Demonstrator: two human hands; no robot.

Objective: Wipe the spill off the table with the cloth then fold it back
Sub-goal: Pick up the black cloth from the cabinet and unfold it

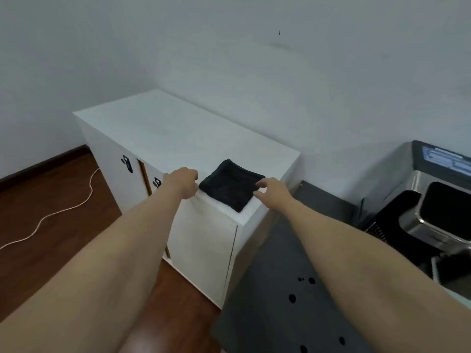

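Note:
A black cloth (230, 188), folded into a square, lies on the near right corner of a white cabinet top (178, 138). My left hand (184, 183) hovers just left of the cloth, fingers curled, holding nothing. My right hand (271, 191) is at the cloth's right edge with fingers spread, fingertips touching or nearly touching the fabric. No spill shows on the white top. Several dark spots (303, 289) mark the grey surface (275, 289) below my right forearm.
The white cabinet has doors with black latches (127, 163). A steel and black appliance (433, 207) stands at the right. A pale cord (58, 212) runs across the dark wood floor at the left. White walls stand behind the cabinet.

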